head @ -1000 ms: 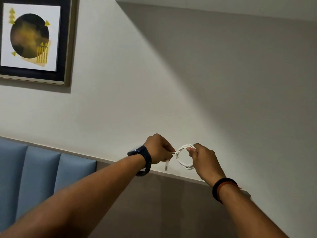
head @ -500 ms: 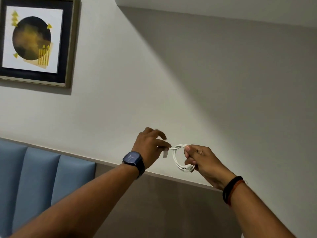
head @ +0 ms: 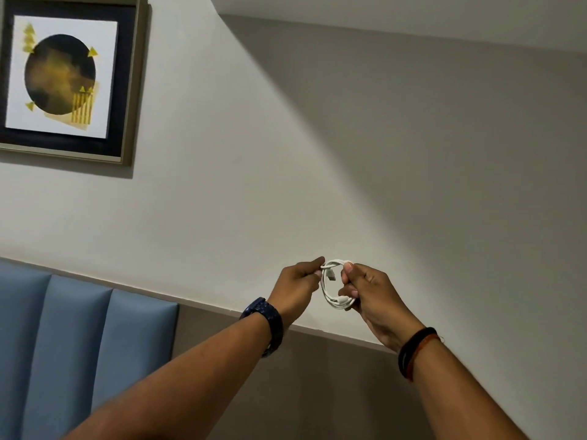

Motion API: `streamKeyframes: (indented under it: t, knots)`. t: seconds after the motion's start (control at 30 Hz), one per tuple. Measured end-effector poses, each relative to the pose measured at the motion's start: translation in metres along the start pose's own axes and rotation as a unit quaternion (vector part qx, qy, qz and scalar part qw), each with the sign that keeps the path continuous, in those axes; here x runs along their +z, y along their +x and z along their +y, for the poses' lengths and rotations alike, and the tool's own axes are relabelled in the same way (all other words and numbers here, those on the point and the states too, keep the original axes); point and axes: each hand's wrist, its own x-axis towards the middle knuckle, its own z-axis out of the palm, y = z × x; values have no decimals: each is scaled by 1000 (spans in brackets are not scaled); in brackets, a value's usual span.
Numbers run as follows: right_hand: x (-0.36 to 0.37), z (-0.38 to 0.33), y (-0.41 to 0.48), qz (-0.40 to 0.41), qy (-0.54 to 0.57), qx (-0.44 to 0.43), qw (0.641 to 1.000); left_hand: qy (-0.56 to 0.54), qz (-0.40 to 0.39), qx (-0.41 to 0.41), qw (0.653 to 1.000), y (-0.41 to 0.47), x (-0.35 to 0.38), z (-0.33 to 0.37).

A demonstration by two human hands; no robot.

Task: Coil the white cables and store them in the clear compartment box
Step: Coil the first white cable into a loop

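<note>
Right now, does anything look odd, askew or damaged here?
Nothing stands out. The white cable is a tidy coil gripped by the right hand; the left hand pinches its top. No damage shows.

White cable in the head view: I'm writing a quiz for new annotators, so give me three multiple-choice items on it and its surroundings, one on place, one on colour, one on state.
1. Where is the white cable?
A. Held in the air between the left hand and the right hand
B. Lying in a clear box
C. Hanging from a picture frame

2. What colour are the padded panels at lower left?
A. Red
B. Blue
C. Green

3. What state is the cable in?
A. Stretched out straight
B. Cut in two
C. Wound into a small coil

Answers:
1 A, since both hands hold it in mid-air.
2 B, since the panels are plainly blue.
3 C, since several loops lie bundled together in the right hand's grip while the left hand pinches the top of the coil.
</note>
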Motion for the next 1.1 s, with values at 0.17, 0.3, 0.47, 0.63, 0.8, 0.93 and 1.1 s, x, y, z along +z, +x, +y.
streamKeyframes:
  t: [0.17, 0.3, 0.47, 0.63, 0.8, 0.93, 1.1]
  knots:
    - [0, 3, 0, -6, 18, -1, 1000, -9, -49, 8, 999, -2, 5, -1]
    - [0, 4, 0, -11, 28, -4, 1000, -18, 30, 19, 999, 1, 6, -1]
    - [-1, 5, 0, 0, -30, -22, 999, -65, 58, 38, 995, 0, 8, -2]
    - [0, 10, 0, 62, -124, -50, 989, -90, 74, 20, 993, 1, 12, -4]
    - [-6, 13, -1, 73, -156, -51, 984, -133, 42, -24, 990, 2, 11, -3]
    - [-10, 17, -2, 56, -169, -42, 983, -202, -29, -65, 977, -1, 5, -2]
    - [-7, 17, -6, 79, -257, -77, 960, -181, -26, -80, 980, -3, 3, 0]
